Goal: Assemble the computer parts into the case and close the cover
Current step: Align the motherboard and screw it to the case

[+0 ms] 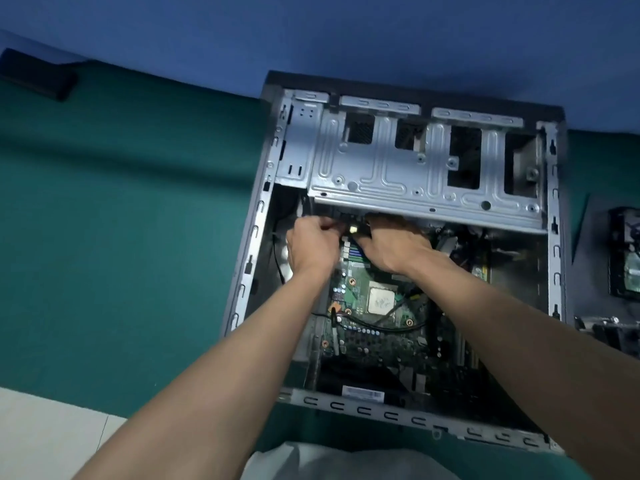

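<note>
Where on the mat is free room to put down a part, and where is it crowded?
Bare: the mat left of the case, up to the black block. Crowded: right of the case, by the hard drive; and under the drive cage, where left hand and right hand work.
</note>
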The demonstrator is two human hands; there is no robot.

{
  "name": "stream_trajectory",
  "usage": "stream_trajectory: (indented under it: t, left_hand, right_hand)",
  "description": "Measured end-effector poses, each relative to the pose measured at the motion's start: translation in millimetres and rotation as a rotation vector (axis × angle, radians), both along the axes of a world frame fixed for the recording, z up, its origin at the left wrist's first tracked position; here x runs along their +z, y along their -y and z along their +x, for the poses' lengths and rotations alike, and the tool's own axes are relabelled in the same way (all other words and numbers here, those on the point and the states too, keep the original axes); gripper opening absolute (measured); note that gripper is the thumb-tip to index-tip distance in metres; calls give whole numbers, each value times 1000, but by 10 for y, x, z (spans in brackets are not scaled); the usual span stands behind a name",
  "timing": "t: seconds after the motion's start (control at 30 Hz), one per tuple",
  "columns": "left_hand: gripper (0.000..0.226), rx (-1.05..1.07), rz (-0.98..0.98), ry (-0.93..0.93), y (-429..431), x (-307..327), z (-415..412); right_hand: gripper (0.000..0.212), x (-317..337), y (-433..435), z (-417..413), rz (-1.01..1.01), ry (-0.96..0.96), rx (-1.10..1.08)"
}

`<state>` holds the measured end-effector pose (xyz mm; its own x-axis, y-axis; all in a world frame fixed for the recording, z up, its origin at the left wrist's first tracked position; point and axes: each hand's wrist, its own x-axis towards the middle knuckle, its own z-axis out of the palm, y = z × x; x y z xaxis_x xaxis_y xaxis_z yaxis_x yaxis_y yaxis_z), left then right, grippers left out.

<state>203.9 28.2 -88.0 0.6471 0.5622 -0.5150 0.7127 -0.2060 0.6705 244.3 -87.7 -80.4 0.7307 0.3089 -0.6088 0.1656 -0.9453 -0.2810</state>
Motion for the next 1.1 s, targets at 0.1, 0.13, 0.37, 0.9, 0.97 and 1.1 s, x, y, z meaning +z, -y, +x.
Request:
stream_trajectory:
  t: [0.1, 0.13, 0.37, 0.9, 0.97, 1.1]
  left_hand:
    - [29, 89, 33, -25, 44, -101, 64]
    - [32, 111, 33, -36, 59, -127, 75]
    - [32, 183, 4, -52, 142, -239, 76]
    - [17, 218, -9, -81, 163, -268, 155]
    - [20, 174, 40, -92, 176, -262, 135]
    - [22, 141, 69, -129, 185, -279, 116]
  right_hand:
    - [22, 41, 47, -65, 11, 51, -21]
    - [21, 47, 68, -86, 30, 55, -30]
    - [26, 18, 151, -140, 118, 43, -193]
    - [26, -123, 262, -43, 72, 117, -255]
    - [31, -123, 268, -11, -9, 116, -179]
    - [38, -129, 259, 4, -73, 102, -149]
